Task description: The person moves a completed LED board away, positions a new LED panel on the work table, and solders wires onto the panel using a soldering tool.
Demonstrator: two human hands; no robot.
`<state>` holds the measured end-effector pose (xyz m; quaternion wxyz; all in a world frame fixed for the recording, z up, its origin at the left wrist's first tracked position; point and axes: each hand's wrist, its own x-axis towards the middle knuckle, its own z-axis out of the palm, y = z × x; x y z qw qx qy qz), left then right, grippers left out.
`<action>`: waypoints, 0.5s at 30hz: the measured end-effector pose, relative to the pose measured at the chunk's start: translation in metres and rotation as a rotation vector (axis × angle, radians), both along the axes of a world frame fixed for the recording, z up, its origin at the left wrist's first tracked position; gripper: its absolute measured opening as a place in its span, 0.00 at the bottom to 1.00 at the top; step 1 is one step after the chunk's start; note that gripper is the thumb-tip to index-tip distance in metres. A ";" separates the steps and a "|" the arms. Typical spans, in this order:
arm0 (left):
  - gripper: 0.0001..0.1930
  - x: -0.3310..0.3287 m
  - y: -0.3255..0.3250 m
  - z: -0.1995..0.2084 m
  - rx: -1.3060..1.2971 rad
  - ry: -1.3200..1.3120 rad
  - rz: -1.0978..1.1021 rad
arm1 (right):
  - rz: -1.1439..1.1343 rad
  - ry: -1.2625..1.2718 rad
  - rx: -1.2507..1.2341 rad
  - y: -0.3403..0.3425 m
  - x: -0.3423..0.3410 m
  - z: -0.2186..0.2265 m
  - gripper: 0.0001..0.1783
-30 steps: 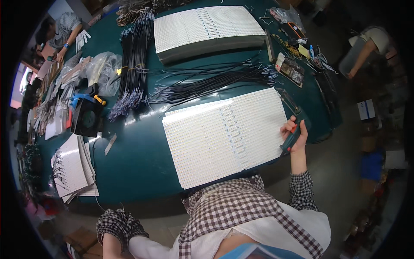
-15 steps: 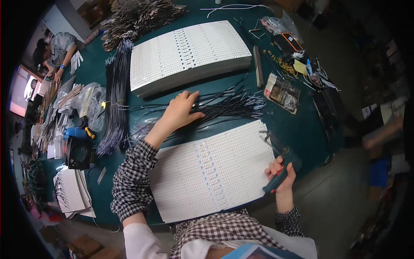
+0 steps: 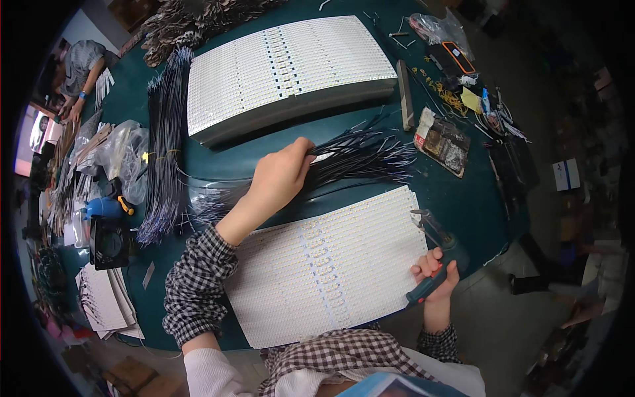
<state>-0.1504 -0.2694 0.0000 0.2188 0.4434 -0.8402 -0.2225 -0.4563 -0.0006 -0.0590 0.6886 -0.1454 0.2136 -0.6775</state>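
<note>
My left hand point(image 3: 281, 175) is closed on some black wires point(image 3: 357, 156), its thumb and fingers pinched together at the upper side of the loose bundle. The wires lie across the table with their pale stripped ends fanned to the right. My right hand point(image 3: 438, 278) grips the green handle of a soldering gun point(image 3: 433, 281). Its metal tip points up and left, over the right edge of a white LED strip board sheet point(image 3: 278, 284). This sheet lies flat before me, with rows of small pads and a blue-marked column down its middle.
Behind the wires stands a thick stack of similar white sheets point(image 3: 225, 73). A tied black wire bundle point(image 3: 164, 126) lies to its left. A stained solder block point(image 3: 442, 142) and a flat bar point(image 3: 405, 96) are at the right. A co-worker point(image 3: 83, 69) leans over the far left.
My left hand was spread over the wires and is now closed on some of them. The right hand still holds the soldering gun. The whole view has shifted slightly.
</note>
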 end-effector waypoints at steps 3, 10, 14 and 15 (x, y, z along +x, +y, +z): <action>0.13 -0.003 0.000 0.001 -0.110 0.001 -0.103 | -0.013 -0.013 -0.007 0.000 0.003 0.003 0.25; 0.14 -0.002 -0.008 0.000 -0.357 0.041 -0.108 | -0.031 -0.033 -0.062 0.000 0.003 0.003 0.22; 0.12 -0.006 -0.014 0.016 -0.235 0.221 -0.016 | -0.028 -0.065 -0.101 -0.001 0.002 0.003 0.21; 0.11 -0.007 -0.014 0.020 -0.013 0.161 0.019 | -0.006 -0.047 -0.103 -0.002 0.002 0.003 0.21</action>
